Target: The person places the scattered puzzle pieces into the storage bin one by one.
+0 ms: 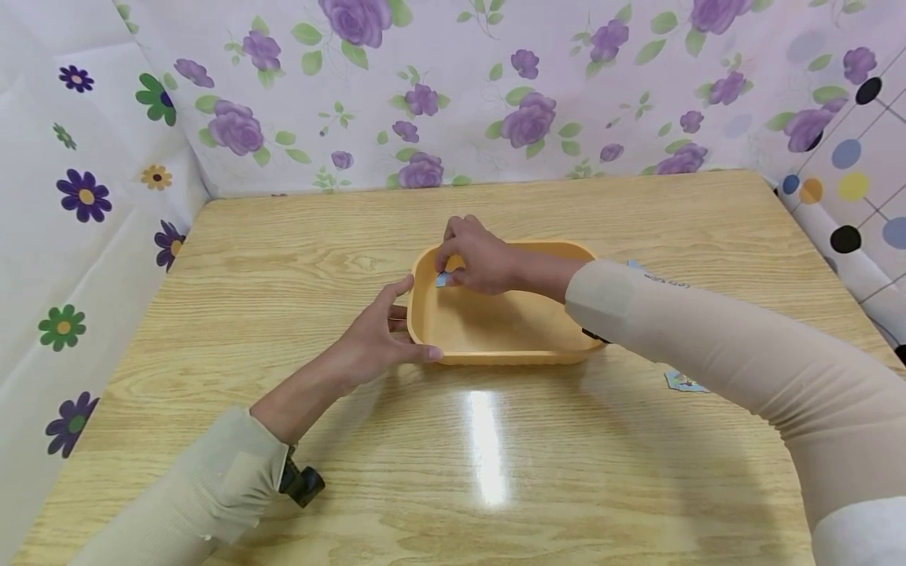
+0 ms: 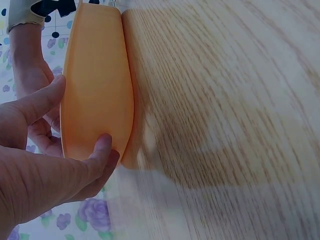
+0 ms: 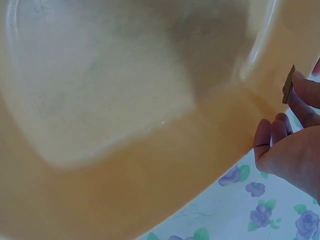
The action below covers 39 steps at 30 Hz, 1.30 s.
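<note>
A yellow-orange plastic tub [image 1: 510, 358] with rounded corners stands on the wooden table. My left hand [image 1: 375, 338] grips its left end, the thumb along the front rim and the other fingers against the outer wall. In the left wrist view, the left hand [image 2: 55, 170] spans that tub wall [image 2: 97, 75]. My right hand [image 1: 477, 255] reaches into the tub at its left end, pinching a small flat blue printed piece [image 1: 443, 279] between thumb and fingers. The right wrist view shows this piece [image 3: 288, 85] edge-on, above the tub's inner wall.
On the table [image 1: 283, 259], a printed piece [image 1: 685, 383] lies right of the tub, below the right sleeve. Another blue piece [image 1: 633, 265] shows behind that sleeve, partly hidden. A floral sheet [image 1: 481, 94] hangs along the back edge.
</note>
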Available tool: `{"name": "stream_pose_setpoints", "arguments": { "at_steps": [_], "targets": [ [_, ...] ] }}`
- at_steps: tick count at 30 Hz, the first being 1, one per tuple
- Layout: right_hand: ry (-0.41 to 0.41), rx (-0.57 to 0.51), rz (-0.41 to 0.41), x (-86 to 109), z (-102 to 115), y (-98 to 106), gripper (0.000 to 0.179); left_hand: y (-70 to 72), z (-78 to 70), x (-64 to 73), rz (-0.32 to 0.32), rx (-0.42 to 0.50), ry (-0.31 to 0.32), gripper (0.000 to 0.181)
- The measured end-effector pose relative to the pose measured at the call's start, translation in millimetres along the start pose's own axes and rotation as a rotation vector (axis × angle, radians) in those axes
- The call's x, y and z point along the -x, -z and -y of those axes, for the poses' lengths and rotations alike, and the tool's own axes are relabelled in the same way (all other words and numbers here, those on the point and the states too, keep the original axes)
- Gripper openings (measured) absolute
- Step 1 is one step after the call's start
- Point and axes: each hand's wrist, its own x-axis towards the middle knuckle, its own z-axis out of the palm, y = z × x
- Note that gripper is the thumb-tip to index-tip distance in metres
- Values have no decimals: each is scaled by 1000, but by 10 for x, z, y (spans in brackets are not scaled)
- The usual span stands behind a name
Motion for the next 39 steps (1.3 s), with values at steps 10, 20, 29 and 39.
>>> {"name": "stream_pose_setpoints", "arguments": {
  "at_steps": [10,20,29,39],
  "targets": [
    [-4,8,19,-8,16,12,20,-10,-16,5,-7,-7,3,111],
    [-8,3,0,20,19,35,20,-16,-21,-1,-6,-14,9,110],
    [-8,-30,7,63,-14,58,25,-18,-15,-1,-12,-28,16,110],
    [9,-59,-22,132,-39,149,31,-16,-19,2,-9,-32,13,110]
  ]
}}
